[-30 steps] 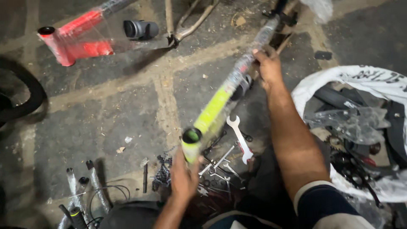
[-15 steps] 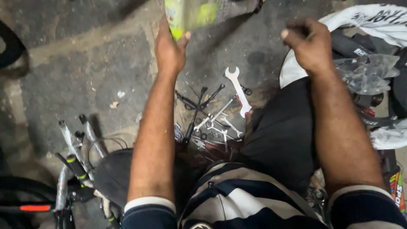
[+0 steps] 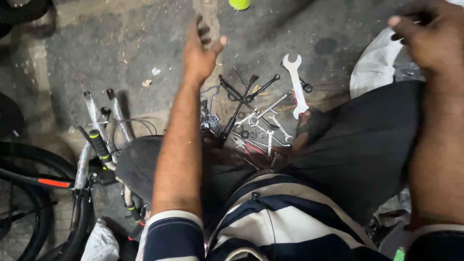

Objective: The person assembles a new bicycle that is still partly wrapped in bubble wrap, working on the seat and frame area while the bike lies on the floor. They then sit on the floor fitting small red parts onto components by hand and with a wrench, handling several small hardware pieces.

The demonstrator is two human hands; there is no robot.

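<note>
Left hand point(image 3: 200, 53) spread, empty, nr yellow-green tube end point(image 3: 239, 4); right hand point(image 3: 427, 36) curled, grip unclear.

We are seeing only soft packaging here. A white plastic bag point(image 3: 372, 72) is lying on the paved ground at the upper right, just beside our right hand point(image 3: 427, 36), its crumpled edge partly hidden by our dark trousers. Another white plastic bag point(image 3: 100, 244) is sitting bunched at the bottom left, next to the bicycle wheel point(image 3: 29, 212).
</note>
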